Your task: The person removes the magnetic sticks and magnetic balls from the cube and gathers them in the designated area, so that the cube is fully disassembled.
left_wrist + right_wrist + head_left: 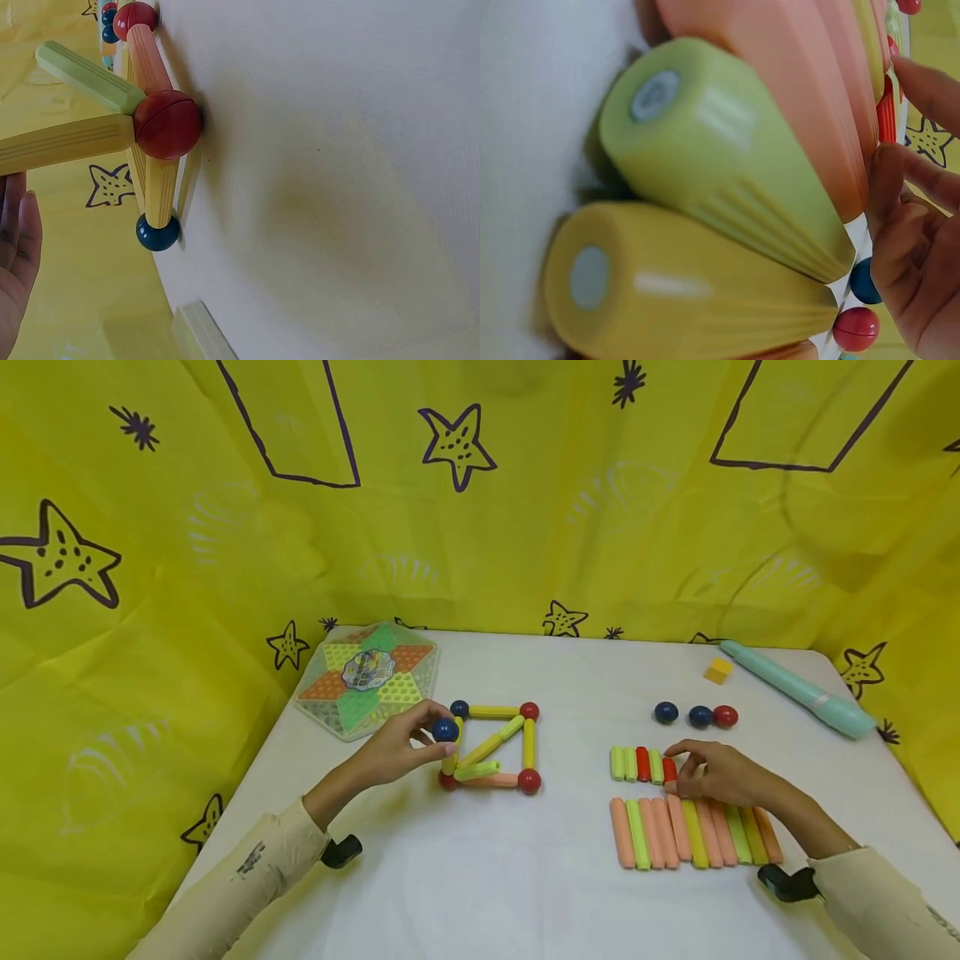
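My left hand (401, 745) holds a blue ball (445, 729) between thumb and fingers, above the near left corner of a square of magnetic sticks and balls. Below it, a yellow stick (67, 142) stands up from a red corner ball (168, 124); a light green stick (90, 77) slants from that same ball. A pink stick (491, 781) forms the square's near side. My right hand (716, 774) pinches a short red stick (670, 769) at the right end of a row of short sticks. The fingertips reach its two ends.
Long pink, green and yellow sticks (663, 835) lie side by side nearest me. Blue and red balls (701, 717), a small yellow cube (718, 670) and a turquoise wand-like object (798, 689) lie farther back. A star-patterned game board (330, 652) sits at the back left.
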`<move>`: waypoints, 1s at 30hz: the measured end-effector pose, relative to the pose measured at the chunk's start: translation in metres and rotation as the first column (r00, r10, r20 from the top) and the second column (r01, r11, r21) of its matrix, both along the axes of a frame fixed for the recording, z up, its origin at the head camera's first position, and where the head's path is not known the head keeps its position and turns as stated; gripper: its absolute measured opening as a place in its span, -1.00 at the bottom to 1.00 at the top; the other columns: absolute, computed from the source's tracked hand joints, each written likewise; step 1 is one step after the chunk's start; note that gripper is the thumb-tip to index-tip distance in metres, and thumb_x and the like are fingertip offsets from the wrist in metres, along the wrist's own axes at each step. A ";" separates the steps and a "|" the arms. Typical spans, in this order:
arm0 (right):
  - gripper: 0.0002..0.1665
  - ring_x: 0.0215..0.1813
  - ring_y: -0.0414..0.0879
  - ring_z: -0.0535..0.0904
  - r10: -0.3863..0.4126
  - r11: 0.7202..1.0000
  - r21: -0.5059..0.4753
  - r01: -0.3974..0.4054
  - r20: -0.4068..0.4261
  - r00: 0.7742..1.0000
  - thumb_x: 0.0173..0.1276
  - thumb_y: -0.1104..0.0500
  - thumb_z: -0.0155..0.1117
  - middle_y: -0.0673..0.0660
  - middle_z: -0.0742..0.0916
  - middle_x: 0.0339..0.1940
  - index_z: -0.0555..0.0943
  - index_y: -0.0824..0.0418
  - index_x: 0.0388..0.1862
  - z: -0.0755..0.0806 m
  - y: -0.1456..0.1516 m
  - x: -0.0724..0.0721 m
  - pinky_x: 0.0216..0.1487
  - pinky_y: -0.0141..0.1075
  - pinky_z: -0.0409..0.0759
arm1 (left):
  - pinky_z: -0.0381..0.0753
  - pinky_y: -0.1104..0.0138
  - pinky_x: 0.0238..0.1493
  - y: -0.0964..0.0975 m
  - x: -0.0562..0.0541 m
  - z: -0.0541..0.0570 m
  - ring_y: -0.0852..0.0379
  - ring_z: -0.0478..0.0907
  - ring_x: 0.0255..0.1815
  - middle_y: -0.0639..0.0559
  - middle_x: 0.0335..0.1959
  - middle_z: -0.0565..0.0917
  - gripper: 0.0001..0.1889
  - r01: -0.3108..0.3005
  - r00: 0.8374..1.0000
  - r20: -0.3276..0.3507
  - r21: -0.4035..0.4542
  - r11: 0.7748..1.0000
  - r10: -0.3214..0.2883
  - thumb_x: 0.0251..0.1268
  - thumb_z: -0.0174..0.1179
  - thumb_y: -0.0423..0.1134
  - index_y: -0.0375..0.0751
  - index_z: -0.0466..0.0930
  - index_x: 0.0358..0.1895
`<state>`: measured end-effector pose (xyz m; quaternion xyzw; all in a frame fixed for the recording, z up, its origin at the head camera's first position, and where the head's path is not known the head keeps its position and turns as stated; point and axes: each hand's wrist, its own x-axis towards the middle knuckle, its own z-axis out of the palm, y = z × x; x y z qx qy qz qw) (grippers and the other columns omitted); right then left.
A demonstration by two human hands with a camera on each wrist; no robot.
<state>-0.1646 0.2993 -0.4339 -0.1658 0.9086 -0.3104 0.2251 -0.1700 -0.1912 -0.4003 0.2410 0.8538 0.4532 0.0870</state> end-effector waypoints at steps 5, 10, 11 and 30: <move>-0.29 -0.27 -0.08 0.53 -0.002 1.000 0.012 0.002 0.008 1.000 0.32 0.08 0.43 0.07 0.69 -0.29 0.43 0.44 0.30 -0.001 -0.002 -0.001 -0.26 -0.33 0.54 | 0.62 0.29 -0.03 0.001 0.000 0.001 0.10 0.59 -0.07 0.00 -0.09 0.66 -0.63 -0.001 1.000 -0.012 0.000 1.000 0.001 0.34 0.35 -0.19 -0.12 0.50 0.13; -0.33 -0.30 -0.07 0.55 -0.032 0.999 0.009 0.031 0.046 0.998 0.34 0.09 0.41 0.09 0.71 -0.30 0.42 0.41 0.29 -0.001 -0.004 -0.002 -0.32 -0.32 0.54 | 0.61 0.27 -0.02 0.001 0.001 0.002 0.09 0.60 -0.05 -0.02 -0.07 0.66 -0.61 0.003 1.000 -0.013 0.005 1.000 -0.003 0.33 0.35 -0.20 -0.14 0.49 0.16; -0.34 -0.31 -0.07 0.55 -0.041 0.999 0.011 0.041 0.056 0.998 0.34 0.09 0.41 0.09 0.71 -0.31 0.42 0.40 0.29 -0.001 -0.004 -0.003 -0.34 -0.32 0.54 | 0.61 0.27 -0.01 0.001 0.001 0.002 0.08 0.59 -0.05 -0.03 -0.07 0.66 -0.61 0.005 1.000 -0.011 0.007 1.000 -0.005 0.34 0.35 -0.20 -0.15 0.49 0.16; -0.29 -0.52 -0.08 0.50 -0.114 0.993 0.036 0.110 0.149 0.982 0.35 0.04 0.40 0.08 0.65 -0.48 0.36 0.34 0.33 0.002 -0.009 -0.001 -0.51 -0.33 0.48 | 0.61 0.26 0.00 0.001 0.002 0.003 0.10 0.60 -0.05 0.02 -0.08 0.66 -0.64 0.007 1.000 -0.008 0.004 1.000 -0.007 0.34 0.34 -0.20 -0.12 0.50 0.13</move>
